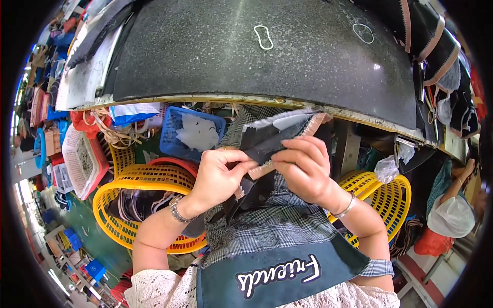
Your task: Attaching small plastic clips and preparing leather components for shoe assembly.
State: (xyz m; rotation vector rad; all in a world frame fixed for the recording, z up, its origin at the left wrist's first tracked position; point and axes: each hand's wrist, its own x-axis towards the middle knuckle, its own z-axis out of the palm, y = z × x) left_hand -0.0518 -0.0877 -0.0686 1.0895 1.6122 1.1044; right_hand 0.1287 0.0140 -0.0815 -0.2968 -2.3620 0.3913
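Note:
Over my lap, below the table's front edge, both hands hold a black shoe upper piece (262, 139) with a fuzzy pale lining and a tan edge stitched in zigzag. My left hand (222, 172) pinches the tan strip between thumb and forefinger. Close beside it, my right hand (306, 167) grips the same stitched edge, its fingers curled over the piece. The far end of the piece stands up toward the table. Part of it hangs below my hands, and my fingertips hide some of the edge.
Two white rubber bands, one narrow (263, 38) and one round (363, 33), lie on the dark table (205, 61). Yellow baskets stand at left (105, 205) and right (403, 200). A blue basket (169, 131) sits under the table edge. Similar black pieces (431, 38) lie at far right.

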